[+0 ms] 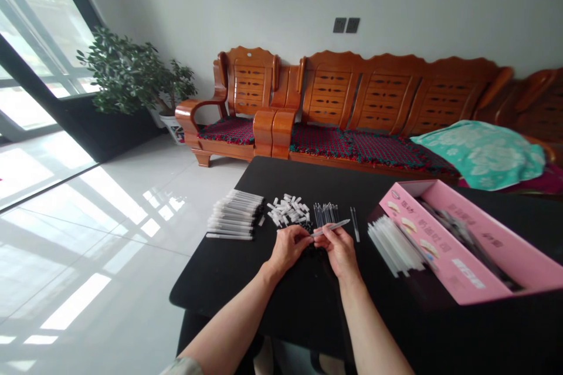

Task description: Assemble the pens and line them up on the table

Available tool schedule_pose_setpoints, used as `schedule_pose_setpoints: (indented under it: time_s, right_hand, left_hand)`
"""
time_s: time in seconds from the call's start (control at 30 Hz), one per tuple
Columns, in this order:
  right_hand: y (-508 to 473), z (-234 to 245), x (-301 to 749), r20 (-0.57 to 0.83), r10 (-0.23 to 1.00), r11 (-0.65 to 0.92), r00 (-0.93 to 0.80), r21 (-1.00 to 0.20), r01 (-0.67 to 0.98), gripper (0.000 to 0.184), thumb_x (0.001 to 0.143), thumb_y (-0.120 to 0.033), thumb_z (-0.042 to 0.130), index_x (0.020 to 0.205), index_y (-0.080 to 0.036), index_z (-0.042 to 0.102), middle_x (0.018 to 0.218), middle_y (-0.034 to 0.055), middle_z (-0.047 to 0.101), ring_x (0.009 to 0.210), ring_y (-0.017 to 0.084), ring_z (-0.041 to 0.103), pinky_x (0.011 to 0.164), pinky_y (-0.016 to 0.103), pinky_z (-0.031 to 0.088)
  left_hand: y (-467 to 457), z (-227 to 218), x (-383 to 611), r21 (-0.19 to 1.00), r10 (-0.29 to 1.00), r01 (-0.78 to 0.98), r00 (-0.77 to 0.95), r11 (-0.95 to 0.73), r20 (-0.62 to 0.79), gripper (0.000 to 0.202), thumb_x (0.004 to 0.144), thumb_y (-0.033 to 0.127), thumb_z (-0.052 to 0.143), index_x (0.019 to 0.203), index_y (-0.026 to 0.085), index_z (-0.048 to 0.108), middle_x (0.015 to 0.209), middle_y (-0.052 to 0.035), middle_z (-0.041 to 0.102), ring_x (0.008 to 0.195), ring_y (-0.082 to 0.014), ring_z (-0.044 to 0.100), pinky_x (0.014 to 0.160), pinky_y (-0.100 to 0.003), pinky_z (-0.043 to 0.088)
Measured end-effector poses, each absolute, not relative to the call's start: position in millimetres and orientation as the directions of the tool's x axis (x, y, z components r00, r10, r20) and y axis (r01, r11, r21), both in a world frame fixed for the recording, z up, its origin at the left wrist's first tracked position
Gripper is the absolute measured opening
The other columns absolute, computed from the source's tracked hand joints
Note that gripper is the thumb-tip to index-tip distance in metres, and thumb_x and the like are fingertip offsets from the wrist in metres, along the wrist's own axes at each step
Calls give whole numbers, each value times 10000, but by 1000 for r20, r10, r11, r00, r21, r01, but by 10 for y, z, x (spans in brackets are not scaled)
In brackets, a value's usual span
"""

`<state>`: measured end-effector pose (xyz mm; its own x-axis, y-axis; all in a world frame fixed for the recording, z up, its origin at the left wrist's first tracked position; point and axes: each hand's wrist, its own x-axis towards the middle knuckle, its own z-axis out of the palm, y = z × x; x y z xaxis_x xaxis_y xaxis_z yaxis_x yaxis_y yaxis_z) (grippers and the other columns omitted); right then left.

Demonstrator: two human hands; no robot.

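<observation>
A pen with a translucent barrel (336,225) lies slantwise between my hands above the black table, its tip pointing right. My right hand (341,253) is closed around the barrel, thumb and fingers pinching it. At the pen's rear end, the fingertips of my left hand (285,252) are pinched together; any small part between them is hidden. Just beyond my hands lie a heap of white pen caps (288,208) and a row of dark ink refills (325,212). Two or so more refills (354,223) lie apart, right of my right hand.
Capped pens (235,213) are stacked at the table's left edge. Empty translucent barrels (393,246) lie beside a pink box (448,263) on the right of the black table (220,275). Behind stand a wooden sofa (382,99) and a potted plant (132,75).
</observation>
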<state>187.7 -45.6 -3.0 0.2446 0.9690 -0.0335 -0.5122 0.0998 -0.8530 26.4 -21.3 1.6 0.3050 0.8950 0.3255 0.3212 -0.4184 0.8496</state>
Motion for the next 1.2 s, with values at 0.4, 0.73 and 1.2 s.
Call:
schedule_pose_setpoints:
  time_s: [0.4,0.73,1.2]
  right_hand:
    - [-482,27,1883,-27,980,78,197,-859,-506,308,786,-412,722,913,-136,673,617,11,655,444,126,582,347,217,464]
    - [-517,62,1874,24,981,113,190,-874,-473,371,852,-446,633,1049,-134,673,494,-48,524,337,81,445,304,181,283]
    - [-521,23,1873,55,981,121,185,-921,-369,370,831,-442,659,1008,-124,723,440,-80,422,343,39,315,328,172,219]
  left_hand:
    - [0,8,-69,756,880,574,-123,-315,459,160,860,183,565,941,186,702,861,-41,659,683,-142,597,696,-252,468]
    - [-14,47,-107,596,943,784,-42,-173,329,227,876,230,585,1088,199,660,943,-58,654,812,-178,636,741,-260,455]
    - [-63,19,-82,705,941,668,-21,-237,337,274,723,149,649,991,197,667,675,-6,611,630,-171,582,659,-269,420]
